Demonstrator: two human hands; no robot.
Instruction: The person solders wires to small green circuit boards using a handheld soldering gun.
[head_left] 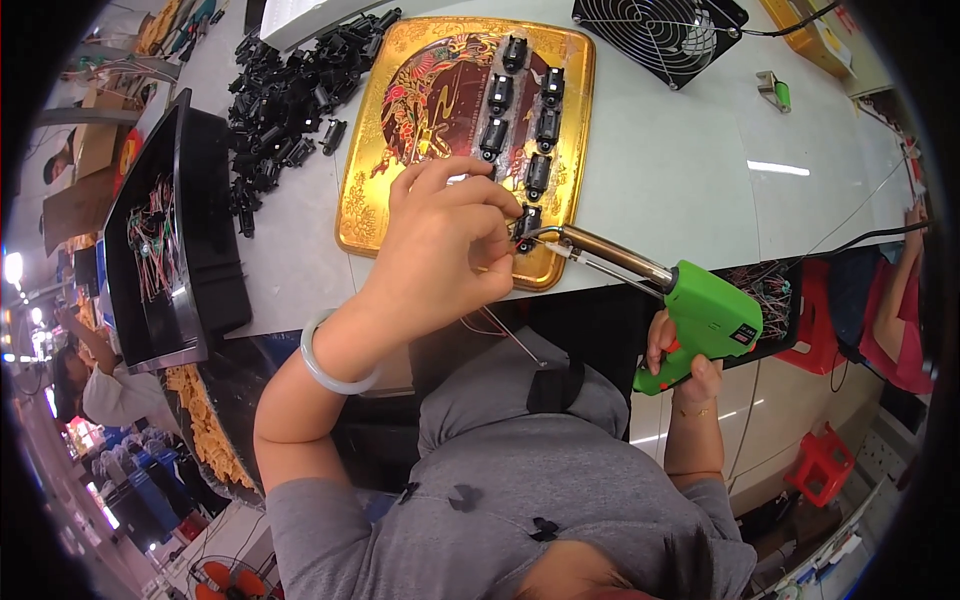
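My right hand (690, 365) is wrapped round the handle of a green soldering gun (712, 312). The gun's metal barrel points left, and its tip meets a small black plastic housing (527, 232) near the front edge of a gold tray (360, 225). My left hand (450, 225) is over the tray with fingers pinched beside that same housing. Thin wires (487, 322) hang below this hand and seem to run up into its pinch; the fingertips partly hide them. More black housings (548, 128) stand in two rows on the tray, some covered by my left hand.
Left of the tray lies a heap of black housings (290, 105). A black bin (190, 230) with thin wires stands at the table's left edge. A black fan (665, 35) and a small metal-and-green piece (775, 92) are at the back right. Red stools (822, 465) stand at right.
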